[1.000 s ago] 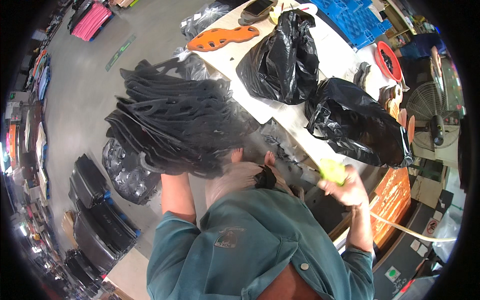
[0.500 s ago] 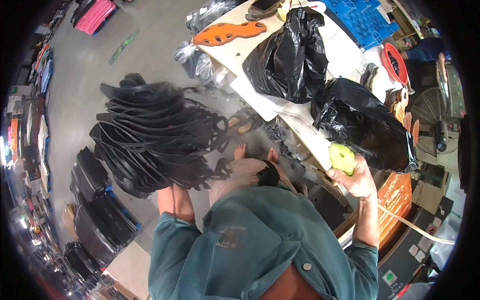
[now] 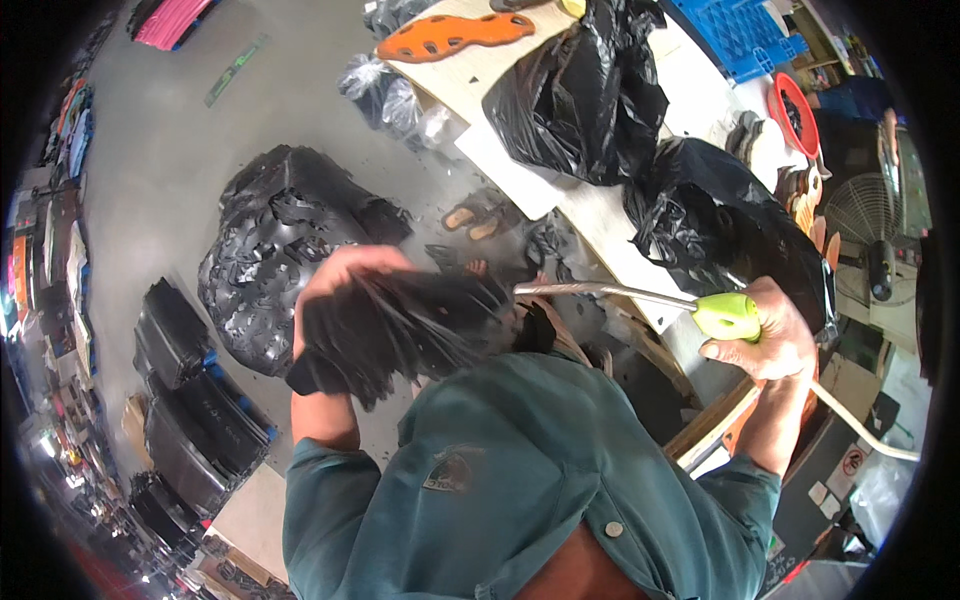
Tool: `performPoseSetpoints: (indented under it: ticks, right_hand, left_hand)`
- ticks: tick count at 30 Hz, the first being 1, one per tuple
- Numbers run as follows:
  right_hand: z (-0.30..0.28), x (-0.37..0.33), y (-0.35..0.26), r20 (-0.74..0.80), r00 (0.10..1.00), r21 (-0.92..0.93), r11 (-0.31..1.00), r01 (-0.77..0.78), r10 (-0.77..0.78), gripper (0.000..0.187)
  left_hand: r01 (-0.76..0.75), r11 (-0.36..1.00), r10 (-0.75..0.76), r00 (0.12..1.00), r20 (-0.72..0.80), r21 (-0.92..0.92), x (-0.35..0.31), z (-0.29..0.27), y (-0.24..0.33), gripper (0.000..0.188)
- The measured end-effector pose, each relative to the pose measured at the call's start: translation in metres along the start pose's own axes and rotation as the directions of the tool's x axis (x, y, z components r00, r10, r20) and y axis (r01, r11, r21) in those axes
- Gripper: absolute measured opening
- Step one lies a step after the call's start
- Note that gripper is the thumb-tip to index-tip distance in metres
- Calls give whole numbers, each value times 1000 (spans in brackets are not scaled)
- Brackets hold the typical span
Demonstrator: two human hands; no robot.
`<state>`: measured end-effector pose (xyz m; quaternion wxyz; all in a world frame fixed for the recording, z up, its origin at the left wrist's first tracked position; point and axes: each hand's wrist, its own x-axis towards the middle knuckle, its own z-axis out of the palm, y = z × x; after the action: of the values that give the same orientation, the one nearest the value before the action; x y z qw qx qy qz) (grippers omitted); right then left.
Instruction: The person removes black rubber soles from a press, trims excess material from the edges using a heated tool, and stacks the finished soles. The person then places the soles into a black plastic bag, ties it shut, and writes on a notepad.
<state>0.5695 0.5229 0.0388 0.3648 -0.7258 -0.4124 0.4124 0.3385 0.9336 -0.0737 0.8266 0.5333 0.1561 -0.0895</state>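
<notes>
My left hand point(image 3: 360, 275) is closed around a bundle of thin black cut-out pieces point(image 3: 400, 330), blurred by motion, in front of my waist. Its fingers are partly hidden by the bundle. In my right hand point(image 3: 780, 335) is a lime-green-handled tool point(image 3: 727, 317). A long thin rod runs from its handle leftward to the bundle's right end; whether the tip touches the pieces I cannot tell. A pale cord point(image 3: 860, 436) trails out behind that hand. Just beyond my left hand sits a big black mound point(image 3: 265, 270) covered with small black scraps.
A worktable point(image 3: 520, 170) at upper right bears black plastic bags point(image 3: 580, 100), an orange perforated piece point(image 3: 455, 38) and a red basin point(image 3: 793, 115). Black stacks point(image 3: 205, 440) stand at left. A fan point(image 3: 870, 225) is at far right, with a person nearby. Sandals point(image 3: 480, 220) lie on the floor.
The black bundle has come right and closer to my body, uncovering the black mound. My right hand has moved right, and the tool's rod now shows, pointing left.
</notes>
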Motion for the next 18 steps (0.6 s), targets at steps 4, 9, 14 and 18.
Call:
performPoseSetpoints:
  ticks: [4,9,14,18]
  right_hand:
    - [-18,7,-18,124,991,-133,991,-26,43,43]
    - [-22,18,-30,225,966,-155,983,-94,128,39]
    - [-16,23,-30,302,940,-253,964,-79,157,29]
    - [-13,21,-27,299,940,-173,978,-115,164,28]
  left_hand:
    - [128,980,-187,848,495,152,21,9,-12,73]
    - [-200,897,-146,708,691,395,29,17,-22,88]
    - [-178,903,-177,675,716,391,21,15,-34,87]
    - [-280,943,57,671,739,182,21,13,-57,83]
